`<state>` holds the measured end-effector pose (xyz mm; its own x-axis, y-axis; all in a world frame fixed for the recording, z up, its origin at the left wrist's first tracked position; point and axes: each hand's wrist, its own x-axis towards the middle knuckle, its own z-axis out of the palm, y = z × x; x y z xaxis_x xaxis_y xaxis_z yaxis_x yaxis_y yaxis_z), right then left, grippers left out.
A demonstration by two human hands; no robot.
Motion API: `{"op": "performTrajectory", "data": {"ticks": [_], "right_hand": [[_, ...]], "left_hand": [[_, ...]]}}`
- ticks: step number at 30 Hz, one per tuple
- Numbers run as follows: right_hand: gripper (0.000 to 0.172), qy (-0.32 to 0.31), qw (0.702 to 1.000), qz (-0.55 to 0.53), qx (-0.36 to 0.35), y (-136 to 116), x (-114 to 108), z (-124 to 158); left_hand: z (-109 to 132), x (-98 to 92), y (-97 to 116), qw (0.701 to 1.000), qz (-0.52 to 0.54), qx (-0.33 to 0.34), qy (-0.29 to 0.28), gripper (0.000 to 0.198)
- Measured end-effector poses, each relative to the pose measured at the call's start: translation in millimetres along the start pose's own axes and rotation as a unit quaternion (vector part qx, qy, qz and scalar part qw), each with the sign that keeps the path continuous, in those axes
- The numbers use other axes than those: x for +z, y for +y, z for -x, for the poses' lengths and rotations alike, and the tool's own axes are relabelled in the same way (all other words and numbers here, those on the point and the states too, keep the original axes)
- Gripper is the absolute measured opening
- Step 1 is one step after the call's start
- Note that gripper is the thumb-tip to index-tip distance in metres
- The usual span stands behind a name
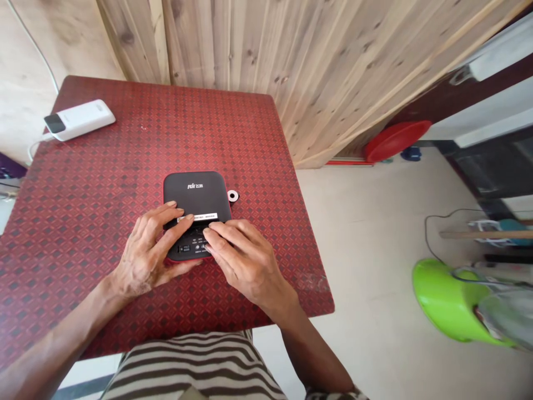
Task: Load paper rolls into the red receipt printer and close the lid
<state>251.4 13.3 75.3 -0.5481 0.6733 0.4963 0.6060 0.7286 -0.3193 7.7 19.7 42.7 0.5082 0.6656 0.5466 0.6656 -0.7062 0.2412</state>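
Note:
A flat black square device (195, 191) with rounded corners, a red rim and a white logo lies on the red patterned table. Its lower part has a recess and a panel with small white markings, sockets or buttons. My left hand (147, 250) grips the device at its left side, fingers on top and thumb along the near edge. Over the recess, my right hand (244, 258) has its thumb and fingers pressed together; whatever they hold is hidden. A small white disc with a black centre (233, 195) is at the device's right edge.
On the table (166, 128), a white power bank (81, 119) with a cable lies at the far left. Wooden planks (250, 55) rise behind the table. Right of it, a green plastic stool or tub (441, 300) and a red basin (395, 141) are on the floor.

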Motion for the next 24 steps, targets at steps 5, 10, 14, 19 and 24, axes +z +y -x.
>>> {"op": "performTrajectory", "data": {"ticks": [5,10,14,19,24], "right_hand": [[0.034,0.040,0.996,-0.069,0.027,4,-4,-2],[0.019,0.133,0.968,-0.115,0.179,36,4,10],[0.017,0.102,0.947,-0.091,0.289,72,33,35],[0.017,0.081,0.934,-0.082,0.337,84,55,50],[0.021,0.071,0.936,-0.069,0.339,81,54,45]], "left_hand": [[0,0.6,0,1.000,0.006,-0.007,0.005,0.075],[1,2.9,0,1.000,0.018,-0.012,0.004,0.078],[17,2.7,5,0.997,0.022,-0.039,0.064,0.093],[45,8.9,10,0.994,-0.011,-0.062,0.094,0.084],[48,17.5,5,0.992,-0.003,-0.066,0.104,0.083]]}}
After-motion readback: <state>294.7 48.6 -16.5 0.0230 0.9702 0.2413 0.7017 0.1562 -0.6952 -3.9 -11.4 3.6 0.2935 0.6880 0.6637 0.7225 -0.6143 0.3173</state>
